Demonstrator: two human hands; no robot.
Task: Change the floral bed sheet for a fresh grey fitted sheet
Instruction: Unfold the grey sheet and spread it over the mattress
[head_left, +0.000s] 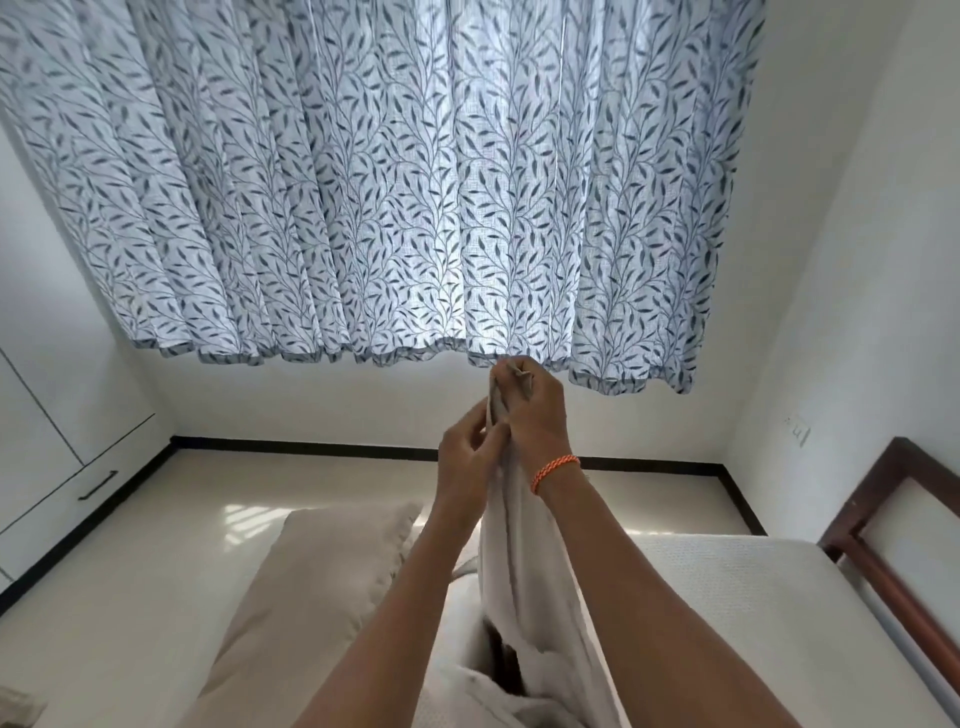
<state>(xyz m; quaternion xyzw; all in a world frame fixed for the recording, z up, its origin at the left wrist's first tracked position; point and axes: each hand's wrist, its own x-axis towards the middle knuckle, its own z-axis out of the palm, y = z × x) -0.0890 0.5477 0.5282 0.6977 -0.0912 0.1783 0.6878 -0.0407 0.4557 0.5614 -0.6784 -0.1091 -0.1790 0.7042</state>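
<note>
1. I see my left hand (470, 452) pinching the pale grey fitted cotton sheet (524, 561); a loose pinch could drop that edge.
2. My right hand (532, 415) grips its bunched top above the bare white mattress (753, 597); the hanging folds may twist and hide the corner.

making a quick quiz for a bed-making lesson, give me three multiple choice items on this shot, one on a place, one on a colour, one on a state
1. Where is the beige pillow?
A. left of the arms
B. against the headboard
C. on the floor

2. What colour is the wristband?
A. green
B. orange
C. black

3. How is the grey sheet held?
A. spread flat on the mattress
B. folded in the drawer
C. bunched and raised in both hands

Answers:
1 A, it lies left of both forearms.
2 B, it is orange on the right wrist.
3 C, the left hand and right hand grip its top, and it hangs down over the mattress.
</note>
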